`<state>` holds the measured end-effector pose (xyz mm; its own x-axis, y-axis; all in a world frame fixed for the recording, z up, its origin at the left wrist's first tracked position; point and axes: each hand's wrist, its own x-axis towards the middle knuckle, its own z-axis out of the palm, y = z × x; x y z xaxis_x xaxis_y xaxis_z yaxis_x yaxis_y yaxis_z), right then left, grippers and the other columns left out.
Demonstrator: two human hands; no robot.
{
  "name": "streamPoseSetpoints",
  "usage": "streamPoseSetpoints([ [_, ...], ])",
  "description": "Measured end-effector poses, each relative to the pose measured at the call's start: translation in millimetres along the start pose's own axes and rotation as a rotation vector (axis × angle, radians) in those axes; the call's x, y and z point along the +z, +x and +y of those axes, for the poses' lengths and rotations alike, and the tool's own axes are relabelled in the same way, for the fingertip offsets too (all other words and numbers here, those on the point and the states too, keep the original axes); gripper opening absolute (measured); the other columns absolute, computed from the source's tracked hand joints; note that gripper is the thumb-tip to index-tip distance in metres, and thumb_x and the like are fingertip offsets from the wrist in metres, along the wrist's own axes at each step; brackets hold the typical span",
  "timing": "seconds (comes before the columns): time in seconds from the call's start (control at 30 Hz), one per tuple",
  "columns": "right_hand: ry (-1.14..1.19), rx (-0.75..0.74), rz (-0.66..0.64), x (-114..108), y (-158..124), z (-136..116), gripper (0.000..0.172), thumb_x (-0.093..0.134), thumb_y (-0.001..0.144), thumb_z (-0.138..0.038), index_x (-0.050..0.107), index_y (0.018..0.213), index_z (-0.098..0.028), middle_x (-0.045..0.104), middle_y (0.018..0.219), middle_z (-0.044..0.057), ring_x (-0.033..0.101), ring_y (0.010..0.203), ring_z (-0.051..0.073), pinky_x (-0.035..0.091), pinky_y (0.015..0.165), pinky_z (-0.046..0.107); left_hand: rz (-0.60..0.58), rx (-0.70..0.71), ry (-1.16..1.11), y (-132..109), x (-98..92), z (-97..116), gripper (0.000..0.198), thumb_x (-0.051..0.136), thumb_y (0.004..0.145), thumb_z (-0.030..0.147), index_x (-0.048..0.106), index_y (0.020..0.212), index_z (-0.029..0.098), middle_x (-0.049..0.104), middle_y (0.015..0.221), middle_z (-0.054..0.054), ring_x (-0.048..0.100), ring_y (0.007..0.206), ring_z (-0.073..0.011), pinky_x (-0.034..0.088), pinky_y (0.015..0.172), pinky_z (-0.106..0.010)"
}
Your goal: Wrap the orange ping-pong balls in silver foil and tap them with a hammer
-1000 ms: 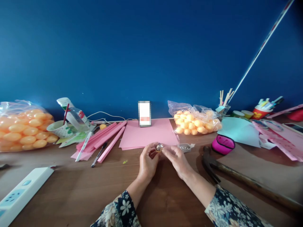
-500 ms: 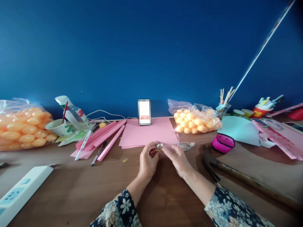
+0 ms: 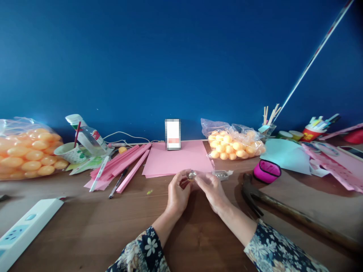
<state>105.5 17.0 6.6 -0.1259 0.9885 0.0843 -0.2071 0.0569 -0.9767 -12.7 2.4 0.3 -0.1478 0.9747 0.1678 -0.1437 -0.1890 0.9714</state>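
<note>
A small, shiny, silvery rounded piece [image 3: 191, 175] sits between my hands, just in front of the pink paper sheets [image 3: 178, 158]. Thumb and fingers of my left hand [image 3: 179, 192] are closed around it from the left. From the other side, my right hand [image 3: 213, 192] has its fingertips pinched against the same piece; what lies under those fingers is partly hidden. Just behind my right hand lies a small clear packet with silvery contents [image 3: 222, 175].
Right of my hands lie a claw hammer [image 3: 286, 207] and a magenta fabric band [image 3: 266, 172]. Bags of orange balls [image 3: 227, 145] stand by the blue wall, near a blurred-out phone-like screen [image 3: 172, 134]. Leftward are pink strips [image 3: 121, 162], pens, a cup [image 3: 70, 153] and a power strip [image 3: 31, 223].
Hardly anything differs. Both hands stay in place around the silvery piece, with only a very slight shift of the fingers.
</note>
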Motion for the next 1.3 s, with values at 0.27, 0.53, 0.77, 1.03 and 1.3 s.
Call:
streamPoseSetpoints([
  [0.27, -0.052, -0.009, 0.024, -1.3, 1.1, -2.7, 0.026, 0.065, 0.071, -0.041, 0.062, 0.082, -0.017, 0.068, 0.082, 0.007, 0.063, 0.081, 0.023, 0.050, 0.077, 0.038, 0.024, -0.028, -0.033, -0.7, 1.9, 0.1, 0.037, 0.065, 0.065, 0.012, 0.059, 0.102, 0.016, 0.065, 0.102, -0.010, 0.062, 0.093, -0.0206, 0.050, 0.083, -0.034],
  [0.53, 0.049, 0.013, 0.020, 0.4, 1.6, -6.9, 0.028, 0.062, 0.074, -0.038, 0.059, 0.095, -0.020, 0.066, 0.096, 0.005, 0.061, 0.092, 0.021, 0.049, 0.082, 0.034, 0.008, -0.048, -0.020, -0.1, 0.0, 0.9, 0.047, 0.066, 0.068, 0.023, 0.054, 0.114, 0.017, 0.064, 0.107, -0.010, 0.062, 0.094, -0.0197, 0.049, 0.085, -0.033],
  [0.77, -0.041, -0.027, 0.048, -1.9, 2.3, -4.3, 0.029, 0.062, 0.074, -0.036, 0.062, 0.099, -0.020, 0.064, 0.105, 0.005, 0.058, 0.100, 0.021, 0.046, 0.090, 0.034, -0.011, -0.026, 0.002, -0.1, -1.3, -0.1, 0.043, 0.061, 0.074, 0.030, 0.055, 0.115, 0.018, 0.065, 0.108, -0.010, 0.061, 0.096, -0.0212, 0.047, 0.088, -0.035],
  [1.03, -0.052, -0.034, 0.030, -1.5, 0.9, -3.9, 0.029, 0.062, 0.074, -0.037, 0.061, 0.097, -0.021, 0.065, 0.103, 0.005, 0.059, 0.097, 0.021, 0.048, 0.086, 0.034, -0.023, -0.151, -0.186, 0.4, -1.8, 4.6, 0.046, 0.064, 0.072, 0.031, 0.056, 0.114, 0.015, 0.064, 0.109, -0.010, 0.059, 0.101, -0.0231, 0.046, 0.089, -0.036],
  [1.3, -0.152, -0.081, 0.029, 0.0, -0.3, -7.7, 0.027, 0.061, 0.075, -0.037, 0.061, 0.096, -0.020, 0.065, 0.101, 0.005, 0.059, 0.098, 0.022, 0.047, 0.087, 0.035, 0.007, -0.167, -0.197, 0.6, -1.8, 5.1, 0.042, 0.064, 0.070, 0.031, 0.059, 0.110, 0.016, 0.067, 0.103, -0.009, 0.062, 0.093, -0.0211, 0.046, 0.087, -0.036],
])
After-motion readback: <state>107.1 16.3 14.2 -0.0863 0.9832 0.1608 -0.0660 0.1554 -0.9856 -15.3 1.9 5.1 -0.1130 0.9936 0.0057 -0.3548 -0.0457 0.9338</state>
